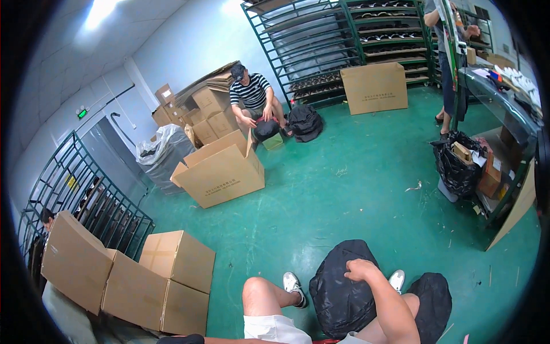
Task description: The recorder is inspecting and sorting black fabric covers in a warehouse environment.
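Observation:
A large, bulging black fabric bag (344, 292) stands on the floor between my legs. My right hand (361, 270) rests on its upper right side, its fingers curled in against the cloth. A second black bag (431, 307) lies beside my right leg. At the bottom edge, a strip of my left forearm (238, 340) reaches to the left. Where it ends there is a small black shape (182, 339), mostly cut off by the frame, and the fingers of my left hand do not show.
Cardboard boxes (137, 292) are stacked at my left. Across the green floor (321, 212) stands an open carton (223, 178), with a seated person (252, 94) handling a black bag behind it. A workbench (498, 97) and a lined bin (458, 163) are at right, shelving racks (344, 46) behind.

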Action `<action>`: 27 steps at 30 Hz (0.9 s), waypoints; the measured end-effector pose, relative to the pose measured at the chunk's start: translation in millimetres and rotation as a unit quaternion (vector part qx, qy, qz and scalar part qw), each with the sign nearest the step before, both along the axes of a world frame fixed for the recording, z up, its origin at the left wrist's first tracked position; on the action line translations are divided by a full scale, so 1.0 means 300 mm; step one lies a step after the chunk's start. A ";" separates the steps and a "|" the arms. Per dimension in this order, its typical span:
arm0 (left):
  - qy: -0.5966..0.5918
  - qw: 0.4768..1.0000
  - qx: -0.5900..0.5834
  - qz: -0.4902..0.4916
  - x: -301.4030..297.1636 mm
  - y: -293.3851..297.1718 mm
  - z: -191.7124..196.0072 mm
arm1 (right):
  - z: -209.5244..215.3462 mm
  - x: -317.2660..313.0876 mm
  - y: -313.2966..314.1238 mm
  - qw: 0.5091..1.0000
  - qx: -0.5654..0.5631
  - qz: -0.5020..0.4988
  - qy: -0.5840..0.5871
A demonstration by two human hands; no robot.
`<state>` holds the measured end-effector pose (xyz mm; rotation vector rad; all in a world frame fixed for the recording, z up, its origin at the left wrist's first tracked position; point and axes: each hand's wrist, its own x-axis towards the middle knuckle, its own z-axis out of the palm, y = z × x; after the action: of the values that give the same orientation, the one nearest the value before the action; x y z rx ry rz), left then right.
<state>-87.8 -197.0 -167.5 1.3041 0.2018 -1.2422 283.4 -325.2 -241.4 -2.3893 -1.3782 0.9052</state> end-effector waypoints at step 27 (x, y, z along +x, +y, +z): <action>-0.306 0.946 -0.072 0.081 -0.046 -0.129 0.098 | 0.038 0.028 -0.037 0.998 0.039 -0.031 0.024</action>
<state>-101.7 -235.8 -138.2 1.4492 -0.2194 -0.6549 292.0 -336.3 -230.0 -2.3227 -1.2900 0.8716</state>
